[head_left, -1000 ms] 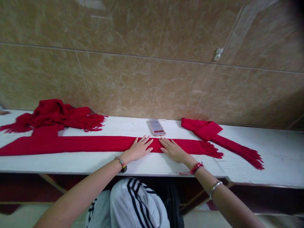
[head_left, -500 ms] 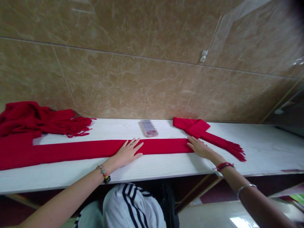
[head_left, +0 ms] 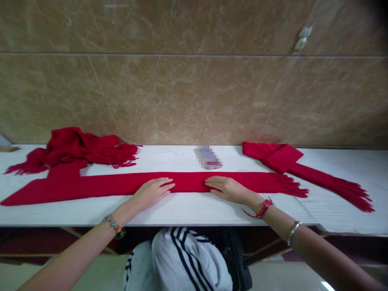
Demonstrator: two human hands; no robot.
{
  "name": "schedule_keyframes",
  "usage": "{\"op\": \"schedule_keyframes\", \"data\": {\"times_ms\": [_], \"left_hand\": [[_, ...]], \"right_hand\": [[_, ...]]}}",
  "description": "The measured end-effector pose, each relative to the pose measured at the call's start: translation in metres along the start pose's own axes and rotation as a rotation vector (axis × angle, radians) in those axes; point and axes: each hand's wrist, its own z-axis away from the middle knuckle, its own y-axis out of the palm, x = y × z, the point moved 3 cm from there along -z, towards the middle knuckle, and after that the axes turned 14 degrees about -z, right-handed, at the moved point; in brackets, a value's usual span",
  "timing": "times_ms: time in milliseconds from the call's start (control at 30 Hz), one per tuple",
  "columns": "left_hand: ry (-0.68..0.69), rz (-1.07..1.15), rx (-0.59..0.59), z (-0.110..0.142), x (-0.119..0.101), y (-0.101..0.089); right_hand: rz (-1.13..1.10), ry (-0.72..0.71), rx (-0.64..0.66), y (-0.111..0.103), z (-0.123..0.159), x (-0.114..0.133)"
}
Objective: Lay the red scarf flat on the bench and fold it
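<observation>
A long red scarf (head_left: 97, 184) lies flat along the white table (head_left: 188, 208), with its fringe at the right end. My left hand (head_left: 151, 192) rests flat on the scarf's middle, fingers stretched out and together, pointing right. My right hand (head_left: 228, 188) lies flat on the scarf a little to the right, fingers pointing left. Neither hand holds anything.
A phone (head_left: 208, 157) lies just behind the scarf, between my hands. A bunched red scarf (head_left: 75, 147) sits at the back left and a folded red scarf (head_left: 287, 161) at the back right. A brown marble wall (head_left: 194, 89) stands right behind the table.
My right hand slid out to the scarf's fringed end half a second ago and has come back left near the middle. My left hand stays on the scarf.
</observation>
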Motion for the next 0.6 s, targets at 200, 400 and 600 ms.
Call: {"op": "schedule_keyframes", "data": {"times_ms": [200, 400, 600], "left_hand": [[0.215, 0.069, -0.108, -0.046, -0.012, -0.006], [0.349, 0.123, -0.216, -0.070, -0.023, -0.008], [0.341, 0.149, -0.152, -0.065, -0.022, -0.009]], "right_hand": [[0.053, -0.057, -0.014, -0.008, 0.019, -0.009], [0.147, -0.103, 0.011, -0.015, 0.026, -0.011], [0.147, -0.073, 0.036, -0.020, 0.026, -0.006]]}}
